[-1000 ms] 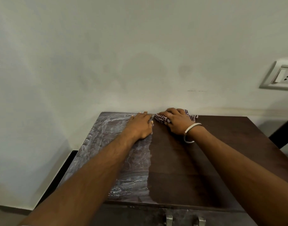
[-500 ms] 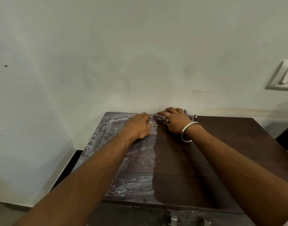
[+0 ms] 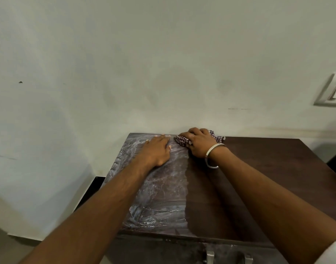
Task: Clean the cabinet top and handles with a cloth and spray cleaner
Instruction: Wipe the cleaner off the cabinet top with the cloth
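Fingers [image 3: 184,134] of the right hand [image 3: 198,144] curl over a bunched red-and-white checked cloth [image 3: 180,141] at the back edge of the dark brown wooden cabinet top [image 3: 268,168], while the left hand [image 3: 155,151] lies flat with straight fingers on its white-smeared left half.

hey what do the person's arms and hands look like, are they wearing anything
Both forearms are bare, with no gloves. The right hand has a plain silver bangle on the wrist. The left hand wears nothing visible. A bit of white fabric shows at the right arm's lower edge.
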`<move>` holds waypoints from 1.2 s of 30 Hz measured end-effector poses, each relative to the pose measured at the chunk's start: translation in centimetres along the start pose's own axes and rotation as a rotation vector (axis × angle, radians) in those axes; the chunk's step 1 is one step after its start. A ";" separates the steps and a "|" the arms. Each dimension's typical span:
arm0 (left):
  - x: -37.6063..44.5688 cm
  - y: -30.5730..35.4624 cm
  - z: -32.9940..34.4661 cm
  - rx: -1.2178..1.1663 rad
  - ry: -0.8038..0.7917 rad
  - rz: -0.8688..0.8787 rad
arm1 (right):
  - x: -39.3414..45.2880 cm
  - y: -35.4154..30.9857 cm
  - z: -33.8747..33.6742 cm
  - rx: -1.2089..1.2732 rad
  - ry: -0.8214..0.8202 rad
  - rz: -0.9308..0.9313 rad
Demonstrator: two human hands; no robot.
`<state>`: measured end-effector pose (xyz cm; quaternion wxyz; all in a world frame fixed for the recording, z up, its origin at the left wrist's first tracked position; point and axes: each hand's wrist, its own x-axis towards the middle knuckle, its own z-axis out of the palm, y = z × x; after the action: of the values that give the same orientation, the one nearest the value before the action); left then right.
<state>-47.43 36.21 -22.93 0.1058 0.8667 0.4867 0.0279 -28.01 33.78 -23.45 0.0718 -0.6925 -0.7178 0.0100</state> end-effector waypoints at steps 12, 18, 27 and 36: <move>-1.5 -0.7 -0.4 -0.003 0.014 -0.021 | -0.3 -0.3 0.3 -0.041 0.009 -0.090; -2.3 -0.9 -0.3 -0.007 0.025 -0.018 | -0.3 -2.8 0.4 -0.011 0.009 -0.029; -4.1 -0.9 -0.4 -0.005 0.012 -0.034 | -2.3 -1.9 0.4 -0.018 -0.007 -0.083; -5.4 -0.8 -0.4 -0.006 0.027 -0.049 | -4.3 -4.5 0.5 0.022 0.013 -0.122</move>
<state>-51.00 32.08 -22.45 0.1026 0.8537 0.5092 0.0384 -32.40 29.34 -23.81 0.0845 -0.6466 -0.7581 0.0092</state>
